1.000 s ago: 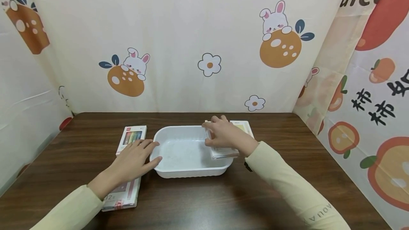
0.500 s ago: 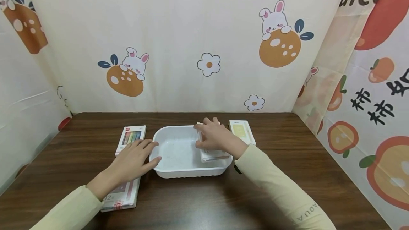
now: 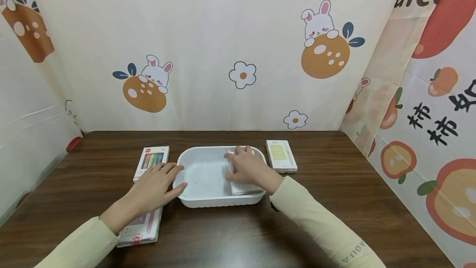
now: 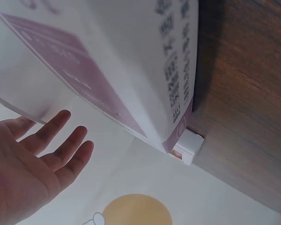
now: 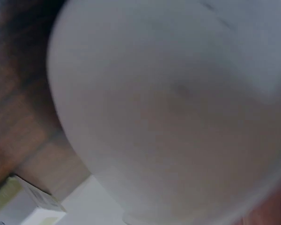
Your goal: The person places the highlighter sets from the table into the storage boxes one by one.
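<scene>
Rests the left hand (image 3: 154, 187) at the nine o'clock rim of a white rectangular plastic basin with rounded corners (image 3: 208, 202), with fingers loosely apart; looks a light, stiff thing, best steadied by the rim. Inside it, towards three o'clock, grips the flat white rectangular cardboard box (image 3: 243, 188) in the right hand (image 3: 245, 168), with thumb and fingers clamped round it; cannot tell about the hidden fingertips, nor whether touching the basin floor. Likely light and fairly stiff, slightly slippery, apt to dent at the corners; best held across the width by the long edges.

Works on a dark brown wood-grain table (image 3: 316, 226), probably smooth. Along it, note a white box picturing coloured sticks (image 3: 148, 160) between nine and ten o'clock of the basin, a white box with a mauve panel (image 3: 146, 230) at eight, a white box with a yellow panel (image 3: 282, 158) between two and three. Beyond, at twelve, note a cream cloth with rabbits and oranges (image 3: 208, 24); at two, a white cloth with orange fruit (image 3: 446, 111).
</scene>
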Available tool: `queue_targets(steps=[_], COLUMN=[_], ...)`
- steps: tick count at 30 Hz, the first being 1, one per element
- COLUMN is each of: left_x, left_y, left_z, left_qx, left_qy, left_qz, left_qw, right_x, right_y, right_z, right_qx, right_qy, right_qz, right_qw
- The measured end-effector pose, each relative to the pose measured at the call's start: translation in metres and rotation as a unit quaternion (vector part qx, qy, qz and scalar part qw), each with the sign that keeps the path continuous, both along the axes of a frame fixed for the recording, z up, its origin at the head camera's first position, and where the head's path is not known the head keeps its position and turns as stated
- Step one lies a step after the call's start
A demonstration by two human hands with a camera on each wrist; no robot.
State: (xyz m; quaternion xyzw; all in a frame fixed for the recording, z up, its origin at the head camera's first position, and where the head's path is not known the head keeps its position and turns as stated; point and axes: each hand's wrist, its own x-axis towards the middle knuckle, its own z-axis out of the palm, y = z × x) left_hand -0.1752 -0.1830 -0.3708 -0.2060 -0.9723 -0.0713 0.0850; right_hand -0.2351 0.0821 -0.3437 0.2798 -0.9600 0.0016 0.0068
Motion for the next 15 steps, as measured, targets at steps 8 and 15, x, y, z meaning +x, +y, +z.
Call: queue_targets(steps=[8, 15], left_x=[0.001, 0.002], left_y=[0.001, 0.001], left_z=[0.000, 0.001], left_qx=[0.002, 0.007], left_qy=[0.008, 0.005], left_qz=[-0.004, -0.006], left_qw=[1.0000, 0.9999], right_x=[0.002, -0.001], right_y=[0.000, 0.000], right_z=[-0.014, -0.019], right_qx=[-0.005, -0.007], right_qy=[-0.023, -0.044], right_qz=[0.009, 0.008], right_qw=[0.9997, 0.9990])
